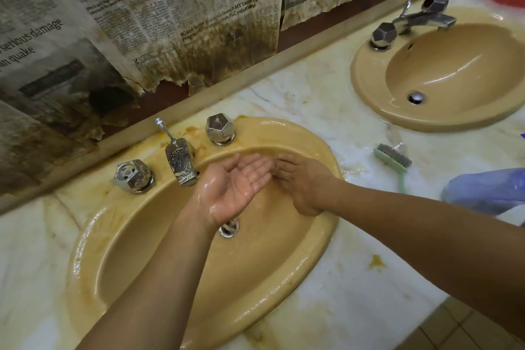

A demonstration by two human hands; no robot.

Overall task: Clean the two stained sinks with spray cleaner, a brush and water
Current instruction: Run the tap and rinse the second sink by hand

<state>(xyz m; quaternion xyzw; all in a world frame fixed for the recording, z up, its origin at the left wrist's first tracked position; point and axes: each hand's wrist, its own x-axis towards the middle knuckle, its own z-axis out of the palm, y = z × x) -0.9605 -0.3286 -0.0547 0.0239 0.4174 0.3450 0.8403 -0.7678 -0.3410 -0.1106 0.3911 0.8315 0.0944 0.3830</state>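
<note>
Wet cream marble countertop, tan oval ceramic sink set in it, second tan sink further right, green-backed bristle brush lying between them, crumpled blue plastic nearby

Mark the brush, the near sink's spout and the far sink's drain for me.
brush (393, 157), head view, on its bristles.
near sink's spout (181, 162), head view, on the spout's top face.
far sink's drain (416, 97), head view, on the metal plug.

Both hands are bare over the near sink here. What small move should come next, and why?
Probably the right hand reaches for the brush on the counter: orange stains show on the near sink's rim by the tap, while both it and the left hand are open and empty.
</note>
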